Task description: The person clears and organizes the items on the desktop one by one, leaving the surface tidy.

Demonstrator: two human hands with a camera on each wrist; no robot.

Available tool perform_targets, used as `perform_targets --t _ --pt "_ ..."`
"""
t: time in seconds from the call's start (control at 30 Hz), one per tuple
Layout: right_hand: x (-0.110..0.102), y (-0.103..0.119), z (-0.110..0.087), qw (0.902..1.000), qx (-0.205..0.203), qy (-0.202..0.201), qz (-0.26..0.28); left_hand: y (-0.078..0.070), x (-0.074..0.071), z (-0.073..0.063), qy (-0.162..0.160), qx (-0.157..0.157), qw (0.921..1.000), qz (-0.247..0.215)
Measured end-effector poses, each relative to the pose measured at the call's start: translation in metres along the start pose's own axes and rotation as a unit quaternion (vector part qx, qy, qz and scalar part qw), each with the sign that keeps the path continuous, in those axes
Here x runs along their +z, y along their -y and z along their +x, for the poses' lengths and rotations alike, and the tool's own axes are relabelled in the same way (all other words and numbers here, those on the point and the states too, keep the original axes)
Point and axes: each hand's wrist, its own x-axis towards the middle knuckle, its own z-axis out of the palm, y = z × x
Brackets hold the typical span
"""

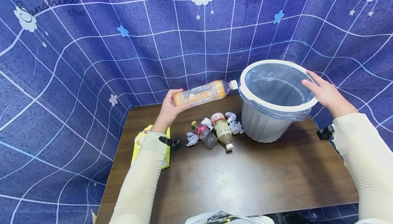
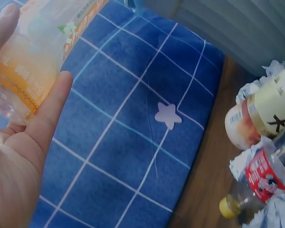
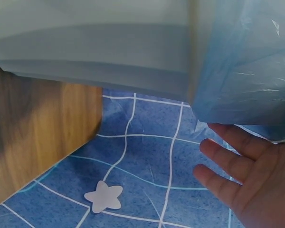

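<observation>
Left hand (image 1: 170, 110): grasping the orange-labelled bottle (image 1: 199, 94) near its base
Bottle's cap (image 1: 234, 85): right of that hand, just beside the bin (image 1: 265, 125)
Right hand (image 1: 328, 94): gripping the bin's rim, thumb over the opening
Red-labelled bottle (image 1: 202, 132), cream-labelled bottle (image 1: 222, 130), crumpled paper (image 1: 236, 128): below and right of left hand
Yellow packet (image 1: 165, 157): below left hand

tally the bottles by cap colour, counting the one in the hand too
White-capped bottles: 2 (the orange-labelled bottle in the left hand and the cream-labelled bottle on the table)
Yellow-capped bottles: 1 (the red-labelled bottle on the table)
Total: 3 bottles
</observation>
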Motion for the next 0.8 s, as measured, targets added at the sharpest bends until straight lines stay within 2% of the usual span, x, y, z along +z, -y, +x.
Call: perform_targets --t 0.2,0.37,0.53,0.8 --pt "0.0 0.0 0.001 1.0 0.001 0.0 -0.001 -0.005 0.02 0.013 -0.012 -0.002 0.9999 -0.011" --pt "-0.001 0.0 0.001 1.0 0.003 -0.005 0.006 -0.011 0.037 0.025 -0.006 -0.009 0.9997 -0.023" --pt "-0.002 0.0 -0.001 0.9999 0.001 -0.011 0.013 -0.018 0.055 0.036 0.004 -0.017 0.9997 -0.017" --pt "0.0 0.003 -0.002 0.9999 0.002 -0.009 0.013 -0.022 0.082 0.047 0.022 -0.033 0.999 0.018"
